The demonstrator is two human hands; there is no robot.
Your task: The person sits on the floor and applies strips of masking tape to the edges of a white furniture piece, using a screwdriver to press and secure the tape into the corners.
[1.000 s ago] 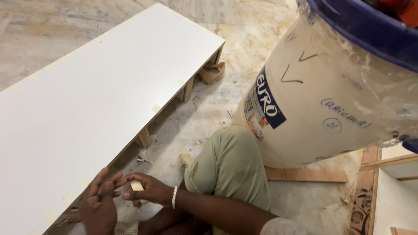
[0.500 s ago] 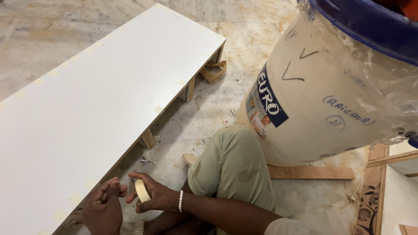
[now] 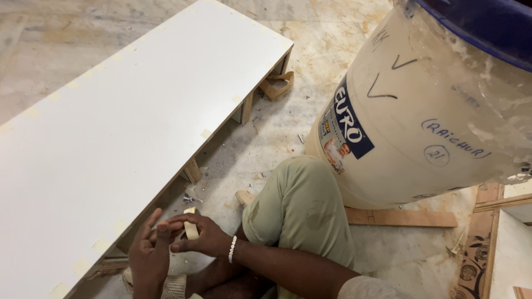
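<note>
My right hand (image 3: 202, 237) pinches a short strip of cream masking tape (image 3: 190, 227), held upright between its fingers. My left hand (image 3: 149, 254) is beside it, its fingertips touching the right hand's fingers at the tape. Both hands hover low over the dusty floor, just off the near edge of a long white board (image 3: 111, 127). A beaded bracelet sits on my right wrist. My bent knee in olive trousers (image 3: 302, 207) is to the right of the hands.
The white board rests on wooden blocks (image 3: 192, 170) and has small tape pieces along its edge. A large cream bucket (image 3: 421, 116) with a blue rim stands at right. A wooden strip (image 3: 402, 217) lies under it. Screws (image 3: 190, 199) and debris litter the floor.
The hands have shifted slightly right and up in view. The tape piece, first a small bit between both hands, now stands upright in the right hand's fingers.
</note>
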